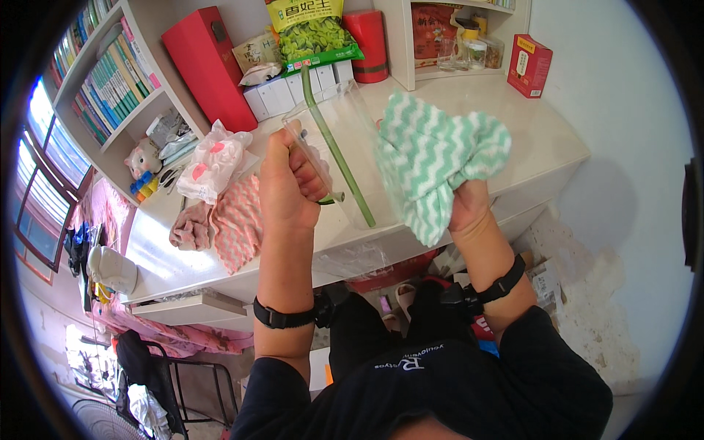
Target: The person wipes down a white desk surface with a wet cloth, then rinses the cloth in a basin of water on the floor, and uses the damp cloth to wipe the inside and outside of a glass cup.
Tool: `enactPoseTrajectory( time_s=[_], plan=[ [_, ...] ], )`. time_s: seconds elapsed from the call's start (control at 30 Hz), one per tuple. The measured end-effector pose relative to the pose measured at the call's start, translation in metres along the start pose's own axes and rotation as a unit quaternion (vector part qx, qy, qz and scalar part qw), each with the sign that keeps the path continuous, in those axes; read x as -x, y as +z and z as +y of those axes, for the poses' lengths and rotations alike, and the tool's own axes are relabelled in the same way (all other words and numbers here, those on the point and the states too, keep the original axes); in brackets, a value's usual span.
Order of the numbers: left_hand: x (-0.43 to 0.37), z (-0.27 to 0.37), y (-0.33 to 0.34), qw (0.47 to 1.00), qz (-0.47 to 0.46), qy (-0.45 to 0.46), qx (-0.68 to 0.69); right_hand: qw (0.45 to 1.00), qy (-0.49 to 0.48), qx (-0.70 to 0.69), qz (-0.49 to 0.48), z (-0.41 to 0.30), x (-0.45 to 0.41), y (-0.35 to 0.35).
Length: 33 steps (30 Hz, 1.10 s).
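My left hand is closed around the handle of a large clear pitcher, which is tilted above the desk. A green straw-like rod shows along the pitcher; whether it is inside or part of it I cannot tell. My right hand grips a green-and-white zigzag cloth that lies against the pitcher's right side, and folds of it hide most of the fingers. On the desk left of the pitcher lie a pink zigzag cloth and a crumpled brownish-pink cloth.
The white desk carries a white plastic bag, a red tall box, a green snack bag, a red canister and a small red box. A bookshelf stands at left; a drawer juts out below.
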<state>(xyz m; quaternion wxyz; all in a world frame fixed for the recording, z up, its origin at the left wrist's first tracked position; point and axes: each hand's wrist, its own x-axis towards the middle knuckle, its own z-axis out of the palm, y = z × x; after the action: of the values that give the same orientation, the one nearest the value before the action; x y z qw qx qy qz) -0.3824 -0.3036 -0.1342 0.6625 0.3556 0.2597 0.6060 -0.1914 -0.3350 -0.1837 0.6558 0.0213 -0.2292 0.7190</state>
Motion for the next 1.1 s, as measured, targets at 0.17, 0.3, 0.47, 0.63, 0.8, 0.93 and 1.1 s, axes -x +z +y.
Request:
enactPoseTrajectory(
  time_s=[0.17,0.3,0.47,0.63,0.8,0.93,1.1],
  plan=[
    [0.014,0.002,0.019,0.998,0.01,0.02,-0.05,0.907,-0.085,0.41,-0.055,0.017,0.008,0.022],
    [0.022,-0.005,0.031,0.995,0.008,0.051,-0.084,0.726,-0.255,0.636,-0.065,0.033,0.009,0.031],
    [0.022,-0.013,0.022,0.975,-0.028,0.157,-0.153,0.696,-0.279,0.66,-0.037,0.028,0.004,0.058],
    [0.033,-0.007,0.029,0.987,-0.032,0.098,-0.12,0.726,-0.264,0.634,-0.029,0.019,-0.004,0.077],
    [0.031,-0.004,0.019,0.98,-0.115,0.093,-0.135,0.916,-0.07,0.392,-0.042,0.014,-0.012,0.077],
    [0.029,0.002,0.02,0.988,-0.133,0.017,-0.078,0.926,-0.092,0.325,-0.17,0.007,-0.01,0.067],
    [0.017,0.001,0.013,0.985,-0.141,-0.022,-0.098,0.866,-0.151,0.456,-0.137,0.006,-0.013,0.063]
  ],
)
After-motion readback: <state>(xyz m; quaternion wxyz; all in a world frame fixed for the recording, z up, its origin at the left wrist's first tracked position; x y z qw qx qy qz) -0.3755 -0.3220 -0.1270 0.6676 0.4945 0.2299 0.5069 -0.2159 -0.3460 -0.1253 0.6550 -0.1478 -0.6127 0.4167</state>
